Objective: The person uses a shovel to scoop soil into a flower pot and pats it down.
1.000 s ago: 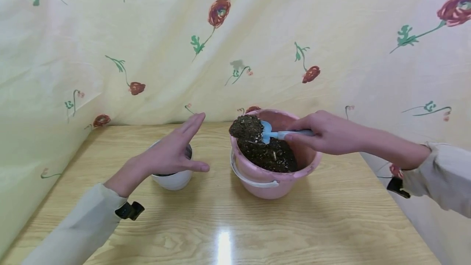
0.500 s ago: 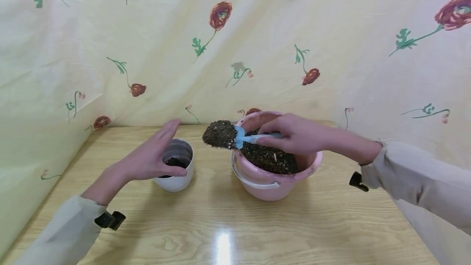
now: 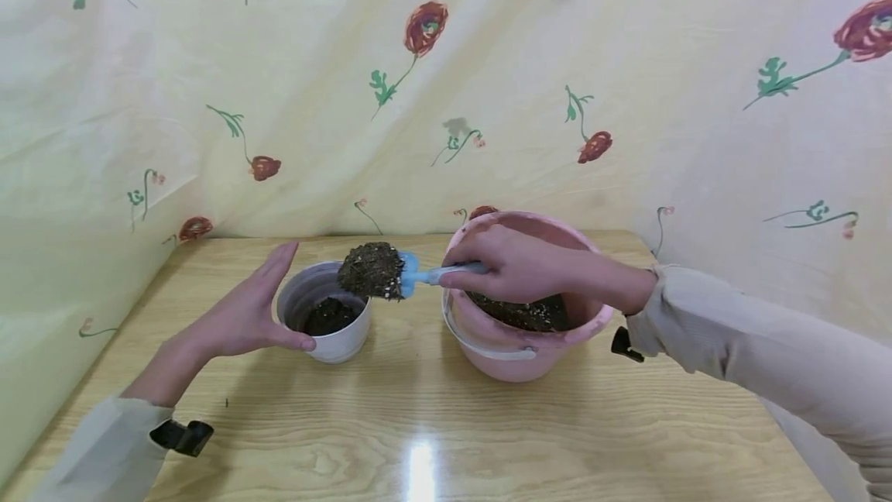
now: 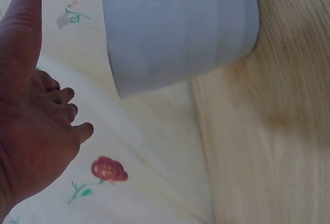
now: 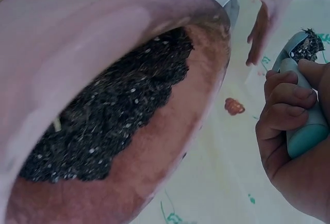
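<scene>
My right hand [image 3: 505, 263] grips the handle of a small light-blue trowel [image 3: 411, 276], its fingers curled round the grip in the right wrist view. A heap of dark soil [image 3: 372, 269] fills the trowel's blade, which overlaps the right rim of a white pot [image 3: 341, 345]. Some soil lies low inside that pot. On the pot's left side is my left hand [image 3: 240, 312], thumb and fingers spread wide and holding nothing. The left wrist view shows the pot's wall [image 4: 165, 28] beside the palm.
A pink bucket [image 3: 502, 359] with a white handle [image 3: 488, 348] stands right of the pot, under my right forearm, with dark soil [image 5: 118, 105] inside. Both stand on a wooden table [image 3: 334, 440]. A flower-patterned cloth [image 3: 313, 99] hangs behind and at the sides.
My right hand has carried the soil-laden trowel left, from over the pink bucket to the white pot. My left hand has drawn back left, uncovering the pot's opening.
</scene>
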A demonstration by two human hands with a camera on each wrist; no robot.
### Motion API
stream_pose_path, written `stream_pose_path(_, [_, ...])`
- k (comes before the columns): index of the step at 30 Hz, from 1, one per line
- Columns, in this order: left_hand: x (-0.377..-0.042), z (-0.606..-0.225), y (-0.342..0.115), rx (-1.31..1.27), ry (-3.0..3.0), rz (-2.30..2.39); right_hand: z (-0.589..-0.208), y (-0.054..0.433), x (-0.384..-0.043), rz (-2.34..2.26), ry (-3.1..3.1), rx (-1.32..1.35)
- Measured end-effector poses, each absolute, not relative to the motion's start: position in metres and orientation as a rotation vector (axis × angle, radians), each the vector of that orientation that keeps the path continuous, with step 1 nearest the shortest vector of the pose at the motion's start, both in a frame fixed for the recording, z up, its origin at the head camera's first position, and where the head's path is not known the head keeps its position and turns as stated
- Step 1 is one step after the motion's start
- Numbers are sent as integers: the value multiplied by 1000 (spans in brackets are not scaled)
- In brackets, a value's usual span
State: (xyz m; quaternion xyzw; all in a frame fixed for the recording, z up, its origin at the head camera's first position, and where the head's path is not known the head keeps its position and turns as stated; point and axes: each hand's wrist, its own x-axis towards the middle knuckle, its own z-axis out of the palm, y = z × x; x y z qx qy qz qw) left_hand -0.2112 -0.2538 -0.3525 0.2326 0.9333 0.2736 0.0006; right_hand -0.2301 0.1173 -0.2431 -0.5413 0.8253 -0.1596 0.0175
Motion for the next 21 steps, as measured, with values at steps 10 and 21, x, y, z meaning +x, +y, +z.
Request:
stream_pose_path(10, [-207,-376,-273,638,2936,995,-247,96,-234,-511,2540,-1508])
stream_pose_path(21, [-204,-413,-272,498,2910,1238,-251,77,-241,-468,2559,-1408])
